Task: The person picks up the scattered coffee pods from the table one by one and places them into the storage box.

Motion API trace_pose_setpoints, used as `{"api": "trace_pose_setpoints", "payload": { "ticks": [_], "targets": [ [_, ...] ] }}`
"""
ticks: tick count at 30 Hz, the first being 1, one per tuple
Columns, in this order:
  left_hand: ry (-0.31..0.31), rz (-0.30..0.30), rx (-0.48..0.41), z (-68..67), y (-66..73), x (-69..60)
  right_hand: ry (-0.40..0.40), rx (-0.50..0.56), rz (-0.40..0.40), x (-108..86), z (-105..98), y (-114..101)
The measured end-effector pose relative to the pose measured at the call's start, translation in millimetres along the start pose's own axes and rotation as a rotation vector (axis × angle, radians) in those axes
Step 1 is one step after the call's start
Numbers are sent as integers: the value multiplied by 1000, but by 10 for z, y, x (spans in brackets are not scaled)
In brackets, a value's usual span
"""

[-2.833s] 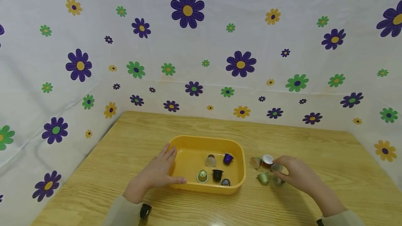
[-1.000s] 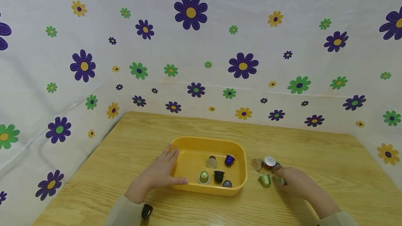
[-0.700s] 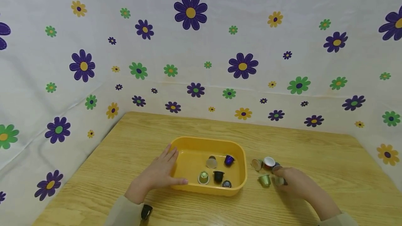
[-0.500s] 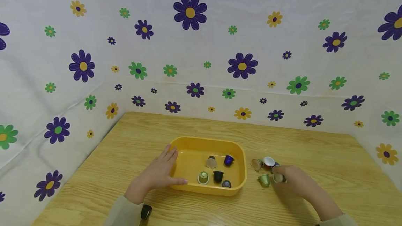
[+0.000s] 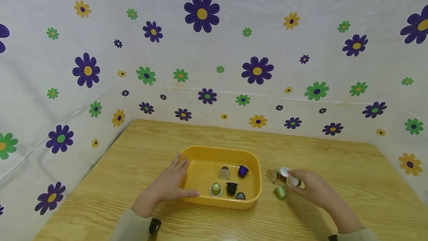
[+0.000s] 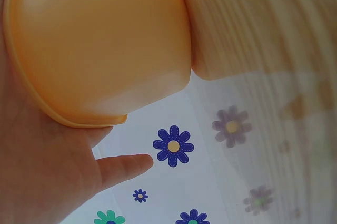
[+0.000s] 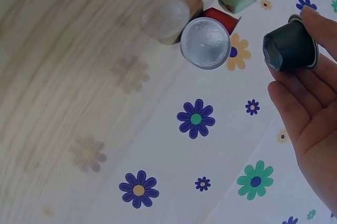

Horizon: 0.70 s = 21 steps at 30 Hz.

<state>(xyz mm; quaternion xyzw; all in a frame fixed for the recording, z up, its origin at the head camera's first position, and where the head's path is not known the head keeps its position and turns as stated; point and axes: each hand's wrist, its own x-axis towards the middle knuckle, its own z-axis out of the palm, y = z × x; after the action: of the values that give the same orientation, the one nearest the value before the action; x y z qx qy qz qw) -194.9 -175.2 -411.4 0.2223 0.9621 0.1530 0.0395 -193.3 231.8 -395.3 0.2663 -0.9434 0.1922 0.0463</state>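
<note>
Floral sheet (image 5: 200,66) behind worktop's (image 5: 100,196) far edge. Tan capsule (image 5: 272,175), red capsule (image 5: 284,172), green capsule (image 5: 281,192) loose off yellow tray's (image 5: 200,176) right edge. Right hand (image 5: 314,188) pinches dark capsule (image 7: 290,46) just beyond them. Left hand (image 5: 166,184) spread on tray's left rim. Count: five inside (image 5: 231,188), one gripped, at least three loose.

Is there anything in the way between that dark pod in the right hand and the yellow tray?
Yes: a green pod and a tan-lidded pod lie between the dark pod in the right hand and the yellow tray, whose right wall also rises there. Passing above them looks unobstructed.
</note>
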Motion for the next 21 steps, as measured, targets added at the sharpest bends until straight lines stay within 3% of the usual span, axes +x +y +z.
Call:
{"api": "trace_pose_setpoints", "payload": {
  "ticks": [9, 21],
  "targets": [
    [-2, -2, -3, -2, -8, 0, 128, 11, 14, 32, -21, -44],
    [4, 5, -6, 10, -17, 1, 160, 32, -13, 118, -3, -124]
  ]
}}
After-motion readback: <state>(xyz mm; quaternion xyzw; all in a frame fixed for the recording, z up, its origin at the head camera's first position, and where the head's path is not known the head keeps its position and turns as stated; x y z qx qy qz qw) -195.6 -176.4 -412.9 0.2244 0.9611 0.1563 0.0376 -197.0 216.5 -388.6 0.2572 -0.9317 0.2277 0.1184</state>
